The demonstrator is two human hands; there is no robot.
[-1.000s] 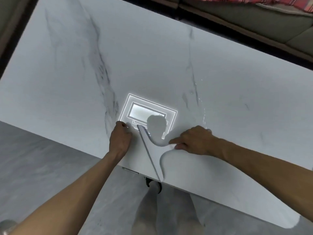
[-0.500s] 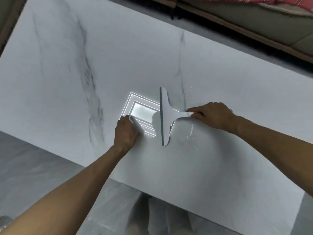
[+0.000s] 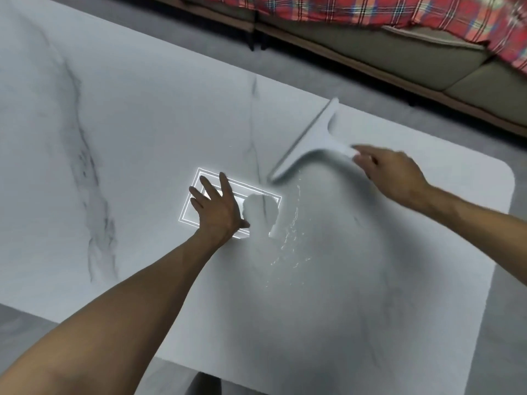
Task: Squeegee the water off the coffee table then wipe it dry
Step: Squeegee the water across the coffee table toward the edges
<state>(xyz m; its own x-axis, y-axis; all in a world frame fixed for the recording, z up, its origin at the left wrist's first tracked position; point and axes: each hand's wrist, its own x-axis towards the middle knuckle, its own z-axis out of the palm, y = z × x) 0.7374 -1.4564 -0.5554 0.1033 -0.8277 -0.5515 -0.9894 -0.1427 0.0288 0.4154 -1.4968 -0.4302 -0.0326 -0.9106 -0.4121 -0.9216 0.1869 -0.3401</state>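
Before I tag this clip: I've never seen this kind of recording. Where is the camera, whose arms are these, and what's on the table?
There is no machine here. A person wears one camera on the head, looking down at their own arms. The left hand lies flat, fingers spread, on the white marble coffee table. The right hand grips the handle of a pale squeegee, slightly blurred, whose blade meets the tabletop. Drops and streaks of water glisten between the hands. The bright rectangle looks like a reflected light. Beyond the table stands a sofa with a plaid blanket.
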